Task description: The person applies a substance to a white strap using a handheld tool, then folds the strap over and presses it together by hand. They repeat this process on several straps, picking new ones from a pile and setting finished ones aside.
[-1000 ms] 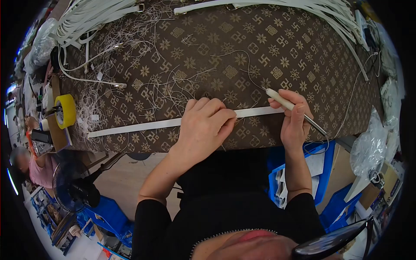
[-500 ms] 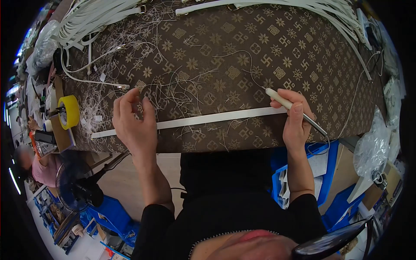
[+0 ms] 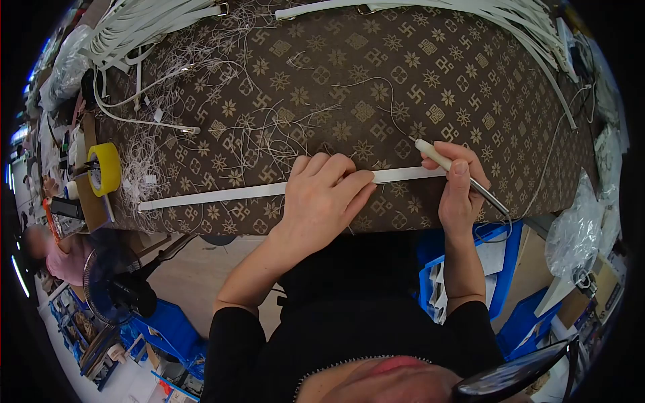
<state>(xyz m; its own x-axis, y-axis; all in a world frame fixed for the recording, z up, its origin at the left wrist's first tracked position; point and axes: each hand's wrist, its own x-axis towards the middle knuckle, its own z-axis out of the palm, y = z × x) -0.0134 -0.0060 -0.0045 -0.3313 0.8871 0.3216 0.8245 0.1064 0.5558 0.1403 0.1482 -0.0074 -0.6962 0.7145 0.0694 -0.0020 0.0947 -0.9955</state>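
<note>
A long narrow white strap (image 3: 222,195) lies across the patterned cloth near the table's front edge. My left hand (image 3: 326,198) rests over its middle, fingers bent down and thumb close to the index finger, gripping the strap and covering part of it. My right hand (image 3: 460,185) is closed around a pen-shaped tool (image 3: 438,156) with a whitish front part and a metal rear shaft. The tool points up and left, above the strap's right end, which the hand hides. A thin cord trails near the rear of the tool. By its front tip, a fine thread (image 3: 392,101) curves over the cloth.
Loose thread ends (image 3: 269,134) litter the cloth's left half. White straps are bundled at back left (image 3: 144,30) and back right (image 3: 517,17). Yellow tape (image 3: 105,170) stands at the left edge. Below are a fan (image 3: 114,285) and blue bins (image 3: 507,269). Another person sits far left.
My left hand has moved right from above the strap's left part and come down onto its middle. My right hand, with the tool, has stayed nearly still.
</note>
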